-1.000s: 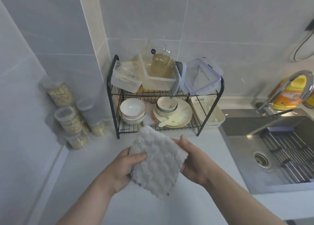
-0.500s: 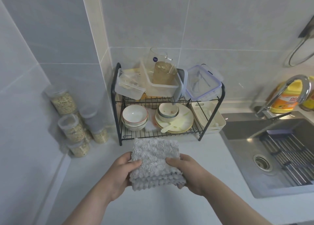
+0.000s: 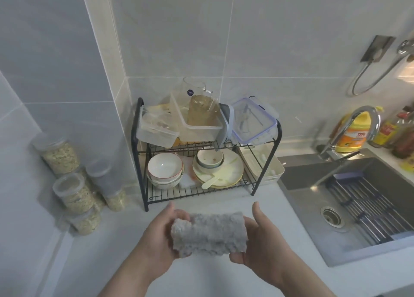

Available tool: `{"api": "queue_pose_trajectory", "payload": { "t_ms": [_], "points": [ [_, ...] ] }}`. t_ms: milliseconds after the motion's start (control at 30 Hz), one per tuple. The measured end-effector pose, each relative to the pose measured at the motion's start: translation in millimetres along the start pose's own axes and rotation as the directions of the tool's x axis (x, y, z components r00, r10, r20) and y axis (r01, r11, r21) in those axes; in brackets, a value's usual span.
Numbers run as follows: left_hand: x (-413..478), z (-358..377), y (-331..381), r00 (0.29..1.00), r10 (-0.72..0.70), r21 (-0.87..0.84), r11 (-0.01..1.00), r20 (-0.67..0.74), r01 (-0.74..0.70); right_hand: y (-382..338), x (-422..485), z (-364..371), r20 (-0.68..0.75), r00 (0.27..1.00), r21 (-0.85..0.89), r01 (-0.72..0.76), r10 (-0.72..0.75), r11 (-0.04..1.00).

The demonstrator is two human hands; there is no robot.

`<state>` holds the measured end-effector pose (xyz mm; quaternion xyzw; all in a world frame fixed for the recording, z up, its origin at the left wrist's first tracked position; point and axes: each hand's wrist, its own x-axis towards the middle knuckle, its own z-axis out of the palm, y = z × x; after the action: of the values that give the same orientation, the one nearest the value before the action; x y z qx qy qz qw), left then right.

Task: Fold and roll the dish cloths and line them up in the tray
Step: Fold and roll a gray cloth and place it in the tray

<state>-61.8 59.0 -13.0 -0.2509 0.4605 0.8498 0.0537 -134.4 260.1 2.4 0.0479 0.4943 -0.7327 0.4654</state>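
A grey fluffy dish cloth (image 3: 209, 235), folded into a thick horizontal band with its left end turned over, is held above the white counter (image 3: 107, 258) in front of the rack. My left hand (image 3: 160, 236) grips its left end, fingers curled behind and around it. My right hand (image 3: 261, 240) cups the right end, thumb up and fingertips curled under the cloth. A cream plastic tray (image 3: 274, 173) stands at the rack's right side, by the sink; I cannot make out any cloths in it.
A black wire dish rack (image 3: 206, 191) with bowls, plates and plastic boxes stands at the wall. Several jars of grain (image 3: 74, 195) stand at the left. The steel sink (image 3: 349, 204) with tap (image 3: 351, 128) lies at the right, a yellow bottle (image 3: 354, 135) behind it.
The cloth went from an open square to a half fold and now a narrower, thicker band. Both hands dropped lower and nearer to me, now at the cloth's two ends.
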Motion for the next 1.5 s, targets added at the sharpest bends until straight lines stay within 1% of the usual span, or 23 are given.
{"api": "queue_pose_trajectory", "payload": {
  "t_ms": [67, 100, 200, 267, 333, 400, 467, 500, 567, 600, 700, 767, 867, 967, 1033, 1133, 1167, 1233, 1267, 1400, 1433, 1467, 1500],
  "points": [
    [9.3, 20.1, 4.6, 0.990, 0.071, 0.213, 0.972, 0.124, -0.097, -12.7, -17.4, -9.0, -0.075, 0.988, -0.184, 0.119, -0.135, 0.976],
    [15.8, 33.9, 4.3, 0.979, 0.087, 0.267, 0.954, 0.183, -0.135, -16.9, -27.6, -17.9, -0.106, 0.970, -0.220, 0.194, -0.221, 0.956],
    [30.6, 84.5, 3.6, 0.941, 0.118, 0.296, 0.930, 0.317, -0.217, -31.4, -65.2, -46.6, -0.214, 0.897, -0.237, 0.337, -0.387, 0.911],
    [34.2, 125.5, 1.6, 0.898, 0.126, 0.385, 0.872, 0.421, -0.303, -42.3, -94.5, -68.1, -0.303, 0.830, -0.268, 0.398, -0.469, 0.877],
    [36.8, 171.8, -8.9, 0.851, 0.133, 0.471, 0.784, 0.509, -0.404, -48.2, -127.0, -99.0, -0.351, 0.768, -0.353, 0.421, -0.535, 0.836],
    [37.8, 215.7, -22.6, 0.812, 0.177, 0.530, 0.676, 0.557, -0.511, -52.7, -159.2, -123.5, -0.382, 0.724, -0.405, 0.427, -0.574, 0.808],
    [35.1, 265.4, -40.7, 0.757, 0.187, 0.550, 0.583, 0.625, -0.598, -54.9, -196.4, -148.7, -0.422, 0.667, -0.458, 0.428, -0.614, 0.779],
    [32.7, 290.8, -50.9, 0.727, 0.170, 0.535, 0.570, 0.665, -0.624, -56.0, -216.6, -161.4, -0.458, 0.627, -0.485, 0.418, -0.630, 0.768],
    [26.5, 332.8, -67.0, 0.682, 0.091, 0.511, 0.593, 0.726, -0.623, -57.6, -251.8, -186.6, -0.522, 0.547, -0.501, 0.423, -0.654, 0.755],
    [21.6, 355.9, -77.4, 0.658, 0.037, 0.497, 0.622, 0.752, -0.604, -57.1, -272.7, -201.1, -0.548, 0.511, -0.496, 0.439, -0.662, 0.749],
    [8.7, 414.9, -111.1, 0.581, -0.109, 0.441, 0.765, 0.807, -0.469, -50.1, -328.5, -244.2, -0.588, 0.429, -0.481, 0.496, -0.686, 0.723],
    [-0.4, 449.7, -133.1, 0.507, -0.192, 0.413, 0.833, 0.840, -0.369, -43.3, -358.0, -267.3, -0.606, 0.372, -0.480, 0.533, -0.703, 0.697],
    [-16.5, 501.7, -166.9, 0.393, -0.262, 0.399, 0.859, 0.881, -0.322, -33.0, -399.9, -295.7, -0.656, 0.274, -0.463, 0.589, -0.703, 0.662],
    [-31.2, 548.1, -198.9, 0.329, -0.291, 0.400, 0.852, 0.898, -0.339, -25.5, -439.4, -320.0, -0.696, 0.178, -0.469, 0.621, -0.696, 0.628],
    [-41.6, 580.5, -221.7, 0.316, -0.300, 0.409, 0.830, 0.900, -0.378, -21.6, -466.0, -339.6, -0.738, 0.095, -0.481, 0.621, -0.668, 0.619],
    [-51.2, 624.7, -253.1, 0.349, -0.268, 0.410, 0.800, 0.898, -0.439, -17.3, -494.7, -368.0, -0.777, 0.003, -0.488, 0.629, -0.629, 0.606],
    [-52.4, 640.2, -264.7, 0.359, -0.255, 0.407, 0.791, 0.898, -0.457, -16.3, -502.5, -379.1, -0.789, -0.011, -0.473, 0.648, -0.614, 0.596],
    [-52.4, 667.1, -284.6, 0.381, -0.236, 0.408, 0.780, 0.894, -0.474, -16.8, -514.0, -400.2, -0.797, -0.009, -0.430, 0.710, -0.604, 0.557],
    [-50.7, 683.6, -295.4, 0.380, -0.234, 0.404, 0.787, 0.895, -0.466, -18.9, -520.5, -412.3, -0.798, -0.014, -0.413, 0.742, -0.603, 0.529],
    [-33.3, 743.1, -331.8, 0.333, -0.290, 0.413, 0.817, 0.897, -0.403, -36.5, -537.9, -466.6, -0.840, -0.093, -0.382, 0.802, -0.535, 0.460],
    [-25.5, 760.4, -341.0, 0.308, -0.302, 0.410, 0.823, 0.902, -0.394, -43.1, -540.6, -485.5, -0.857, -0.114, -0.358, 0.833, -0.503, 0.421],
    [-17.9, 775.7, -349.3, 0.285, -0.309, 0.404, 0.827, 0.908, -0.391, -50.5, -541.0, -502.0, -0.878, -0.115, -0.310, 0.876, -0.465, 0.369],
    [-9.0, 794.2, -357.9, 0.261, -0.312, 0.395, 0.831, 0.914, -0.391, -60.4, -541.3, -521.7, -0.895, -0.108, -0.252, 0.923, -0.434, 0.290]
  ]
}}
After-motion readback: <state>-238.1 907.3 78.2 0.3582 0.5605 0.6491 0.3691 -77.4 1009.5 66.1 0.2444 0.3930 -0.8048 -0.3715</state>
